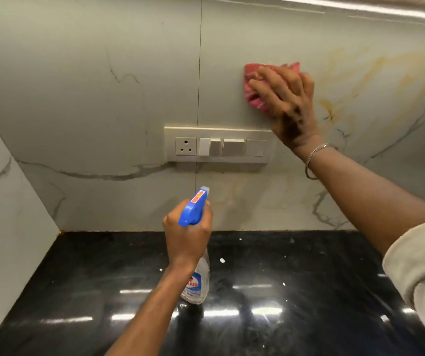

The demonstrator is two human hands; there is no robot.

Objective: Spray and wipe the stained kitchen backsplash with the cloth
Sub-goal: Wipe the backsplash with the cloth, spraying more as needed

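Mid-wipe here, and the job looks part done at best. The right hand (287, 98) is up on the backsplash (103, 98), fingers spread and bent over a bunched pink cloth (254, 98), pressing it flat to the wall just above the right end of the switch plate (219, 145). The left hand (187, 235) is lower down, wrapped round the neck of the spray bottle (196, 209), with the blue trigger head aimed at the wall below the switches. The clear body hangs down toward the dark worktop (283, 291); whether its base rests there cannot be told.

What is left? Plenty, by the look of it. Yellow-orange streaks (347, 80) run across the wall right of the cloth, well out toward the corner, and the cloth has not reached them. Fainter yellowish marks show below the switch plate too, near the nozzle. The panel left of the vertical seam looks clean, only grey veining there. Telling stain from the stone's own warm veining is hard.

The backsplash itself is pale, glossy, marble-patterned slab, smooth enough for a cloth to glide. No wet sheen or spray droplets can be made out on it. White specks dot the worktop beneath.
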